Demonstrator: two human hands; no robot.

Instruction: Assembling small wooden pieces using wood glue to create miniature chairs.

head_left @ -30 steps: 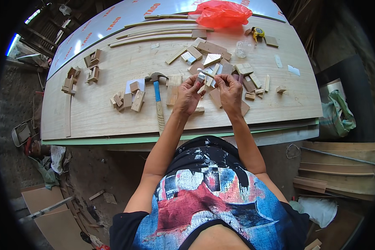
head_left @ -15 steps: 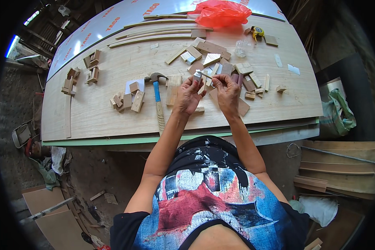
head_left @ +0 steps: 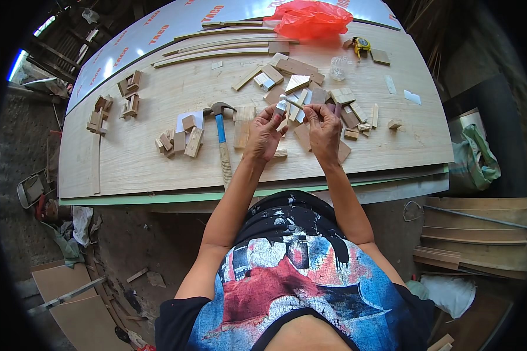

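Above the table's near middle, my left hand (head_left: 262, 139) is closed around a small white glue-like bottle (head_left: 281, 107), its white tip pointing up and away. Between its thumb and fingertips, my right hand (head_left: 323, 133) pinches a thin stick (head_left: 295, 105) that points left toward the bottle's tip; a small gap seems to lie between them. Beyond both hands lies a heap of short wood offcuts (head_left: 299, 83). Left of my left hand is a claw hammer (head_left: 221, 137) with a blue and tan handle. Small wood blocks (head_left: 180, 140) lie by the hammer.
Small assembled wooden pieces (head_left: 130, 105) stand at the table's left. Long wood strips (head_left: 216, 51), a red plastic bag (head_left: 313, 20), a yellow tape measure (head_left: 362, 45) and a crumpled clear plastic piece (head_left: 338, 68) lie toward the back. A green sack (head_left: 477, 158) is beyond the right edge.
My right hand has moved slightly right and down, drawing the stick back from the bottle's tip. The bottle has shifted slightly right and tilts more.
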